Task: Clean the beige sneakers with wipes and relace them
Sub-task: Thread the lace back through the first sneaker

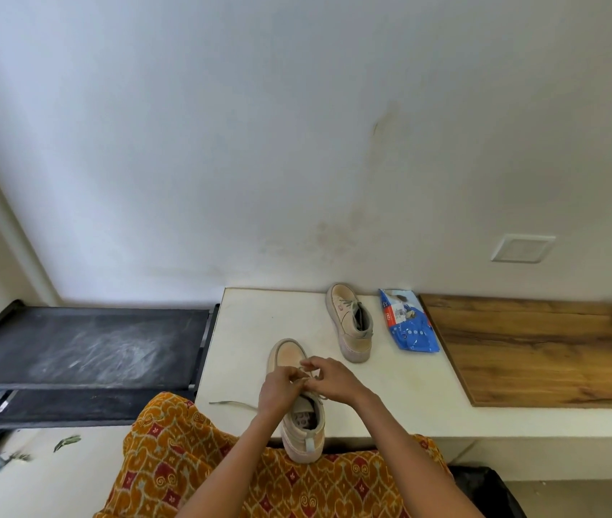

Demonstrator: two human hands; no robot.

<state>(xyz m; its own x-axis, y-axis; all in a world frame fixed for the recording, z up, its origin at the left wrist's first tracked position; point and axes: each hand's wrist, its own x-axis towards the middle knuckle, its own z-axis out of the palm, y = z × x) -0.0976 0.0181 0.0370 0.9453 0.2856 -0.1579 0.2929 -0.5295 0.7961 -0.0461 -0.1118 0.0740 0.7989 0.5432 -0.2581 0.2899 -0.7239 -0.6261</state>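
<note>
From my head camera, the near beige suede sneaker (pixel 299 413) lies on the white ledge (pixel 401 390), toe toward the wall, heel at me. My left hand (pixel 278 390) and right hand (pixel 334 379) reach forward together, fingers apparently pinching its pale lace (pixel 231 404) over the eyelets.

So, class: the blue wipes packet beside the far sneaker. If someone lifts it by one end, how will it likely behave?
The blue wipes packet looks like soft, crinkled film, so it would probably sag and bend rather than stay stiff. It lies flat on the white counter, so it is unlikely to roll or tip. Its glossy surface may be a little slippery.
</note>
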